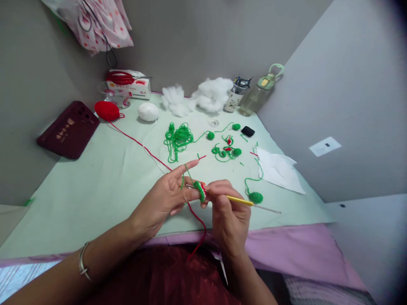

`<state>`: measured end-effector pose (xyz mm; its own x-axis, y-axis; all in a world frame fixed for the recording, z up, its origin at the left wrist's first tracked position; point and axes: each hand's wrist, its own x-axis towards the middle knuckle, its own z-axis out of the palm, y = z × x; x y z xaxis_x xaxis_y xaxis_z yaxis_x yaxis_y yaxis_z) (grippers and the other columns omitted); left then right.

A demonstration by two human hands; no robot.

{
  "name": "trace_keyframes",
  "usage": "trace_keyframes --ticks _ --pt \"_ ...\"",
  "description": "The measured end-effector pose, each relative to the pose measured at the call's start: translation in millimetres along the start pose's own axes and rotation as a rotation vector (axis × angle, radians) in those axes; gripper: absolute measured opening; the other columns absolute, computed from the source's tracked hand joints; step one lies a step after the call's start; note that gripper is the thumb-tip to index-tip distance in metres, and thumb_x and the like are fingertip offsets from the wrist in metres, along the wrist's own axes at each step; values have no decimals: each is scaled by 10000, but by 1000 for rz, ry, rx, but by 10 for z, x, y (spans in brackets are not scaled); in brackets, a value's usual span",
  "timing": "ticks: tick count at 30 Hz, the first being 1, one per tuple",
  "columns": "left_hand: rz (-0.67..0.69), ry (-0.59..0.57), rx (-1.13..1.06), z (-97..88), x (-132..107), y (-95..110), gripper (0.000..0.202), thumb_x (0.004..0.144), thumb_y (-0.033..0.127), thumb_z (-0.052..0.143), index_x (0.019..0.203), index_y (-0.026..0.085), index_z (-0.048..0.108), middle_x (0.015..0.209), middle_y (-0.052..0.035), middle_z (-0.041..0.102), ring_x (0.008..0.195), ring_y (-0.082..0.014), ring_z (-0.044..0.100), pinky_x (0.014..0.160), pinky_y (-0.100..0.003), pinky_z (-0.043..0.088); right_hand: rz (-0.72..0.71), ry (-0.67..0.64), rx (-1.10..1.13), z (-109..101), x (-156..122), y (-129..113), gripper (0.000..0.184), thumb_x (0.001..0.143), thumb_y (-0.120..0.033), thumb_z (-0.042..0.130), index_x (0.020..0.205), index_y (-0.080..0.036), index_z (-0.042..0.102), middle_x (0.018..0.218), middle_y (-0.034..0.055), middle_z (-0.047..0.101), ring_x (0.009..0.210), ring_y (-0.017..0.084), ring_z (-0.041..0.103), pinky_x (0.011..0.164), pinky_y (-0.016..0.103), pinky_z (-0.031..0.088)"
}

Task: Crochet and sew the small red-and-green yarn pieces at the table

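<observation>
My left hand (165,199) pinches a small green and red crochet piece (201,190) between thumb and fingers, with the index finger stretched out and green yarn running over it. My right hand (227,207) grips a yellow-handled crochet hook (244,201) whose tip is at the piece. A red strand (197,220) hangs from the piece toward my lap. Both hands hover over the near edge of the pale green table (95,195).
A tangle of green yarn (178,139), small green crocheted balls (235,151) and one green disc (255,197) lie ahead. Red yarn ball (107,110), white ball (148,112), stuffing (211,93), a cup of tools (235,96), bottle (259,94), dark red phone (70,129), white paper (280,169).
</observation>
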<state>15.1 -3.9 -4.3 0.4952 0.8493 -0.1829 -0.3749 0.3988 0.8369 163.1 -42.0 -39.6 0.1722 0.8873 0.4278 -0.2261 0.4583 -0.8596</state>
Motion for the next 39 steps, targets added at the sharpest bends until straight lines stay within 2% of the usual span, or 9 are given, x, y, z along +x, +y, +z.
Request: trace_keyframes --ticks 3,11,18,23,26,29,31,34,39 --pt "-36 -28 -32 -5 1 3 782 768 303 813 1450 175 453 645 70 501 482 -38 330 395 -168 192 20 -6 29 -7 20 -23 205 964 -189 555 991 -241 752 916 20 620 696 101 617 658 275 511" --pt "-119 -49 -62 -39 0 19 769 732 367 841 1398 162 516 671 69 513 470 -19 191 386 -172 148 37 77 43 -69 108 -111 180 957 -238 566 912 -232 741 827 16 612 638 104 580 595 262 479" --pt "-187 -155 -99 -65 -4 49 596 774 323 811 1312 163 609 669 67 469 456 -6 160 378 -179 112 103 84 102 -178 159 -223 199 947 -233 569 859 -204 745 764 19 583 616 96 549 536 224 446" --pt "-176 -158 -125 -46 4 -2 432 807 269 771 1215 168 670 662 61 447 445 -2 179 387 -172 135 176 52 206 -123 136 -216 195 959 -291 571 871 -231 734 772 8 603 585 80 520 524 205 443" --pt "-176 -150 -136 -13 18 -75 354 817 257 750 1154 170 683 702 40 493 452 -3 200 406 -166 179 66 15 84 -53 108 -157 175 958 -291 576 907 -252 739 826 15 637 638 107 562 613 267 500" --pt "-142 -119 -121 12 31 -116 294 809 255 760 1082 170 694 718 40 494 481 -16 240 429 -161 229 -77 22 -127 -6 94 -115 182 952 -245 577 932 -253 757 875 39 675 822 172 626 787 368 541" --pt "-105 -78 -81 22 29 -110 270 797 252 772 1044 173 698 748 28 518 532 -36 315 454 -161 267 -102 19 -202 4 91 -112 196 954 -238 568 934 -261 762 884 45 694 914 203 639 860 414 538" --pt "-65 -29 -28 30 -1 -63 276 793 258 775 1046 178 698 823 4 571 590 -55 372 477 -168 292 -100 22 -274 -11 80 -138 211 962 -225 554 948 -278 758 901 40 708 902 197 653 831 391 548" --pt "0 22 11 37 -61 13 360 841 340 729 1155 173 672 756 29 521 531 -43 311 498 -185 324 -170 -25 -426 -33 25 -178 254 949 -148 563 1037 -293 751 992 54 718 936 195 665 783 362 552"
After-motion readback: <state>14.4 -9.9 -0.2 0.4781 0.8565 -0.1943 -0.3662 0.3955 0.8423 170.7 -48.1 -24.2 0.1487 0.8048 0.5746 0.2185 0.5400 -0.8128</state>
